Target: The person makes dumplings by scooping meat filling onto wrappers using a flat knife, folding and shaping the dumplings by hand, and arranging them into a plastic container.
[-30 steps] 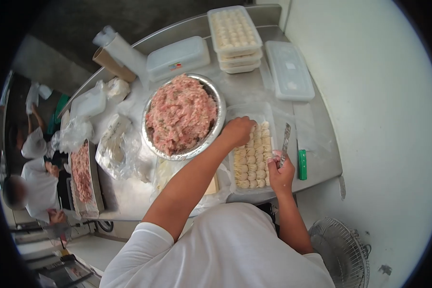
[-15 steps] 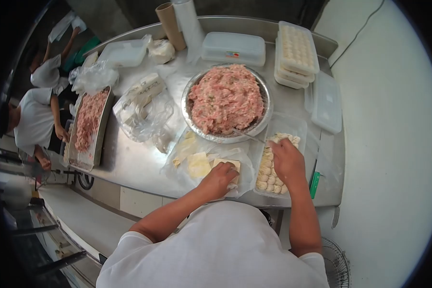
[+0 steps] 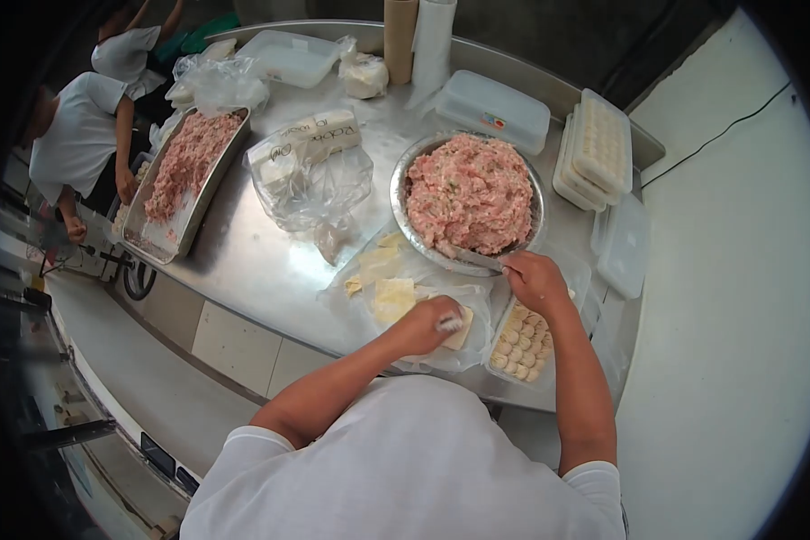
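Observation:
My right hand (image 3: 538, 281) grips a metal spatula (image 3: 479, 259), its blade at the front rim of a steel bowl (image 3: 403, 211) heaped with pink minced meat (image 3: 470, 196). My left hand (image 3: 430, 326) is curled over the stack of square wrappers (image 3: 460, 329), with something whitish at its fingers, too small to make out. Loose yellowish wrappers (image 3: 393, 299) lie on plastic film left of it. Below my right forearm sits a clear tray (image 3: 499, 367) holding rows of dumplings (image 3: 520, 345), partly hidden by my hand and arm.
Stacked dumpling boxes (image 3: 601, 144) and a lidded container (image 3: 495, 108) stand at the back right. A bagged package (image 3: 310, 166) lies left of the bowl, beyond it a metal tray (image 3: 193, 236) of meat. Two co-workers (image 3: 85, 135) are at the far left. A wall (image 3: 729, 270) borders the right.
From the dumpling tray, my left hand has moved to the wrapper stack. My right hand has brought the spatula from beside the tray to the bowl's rim. The view has swung left.

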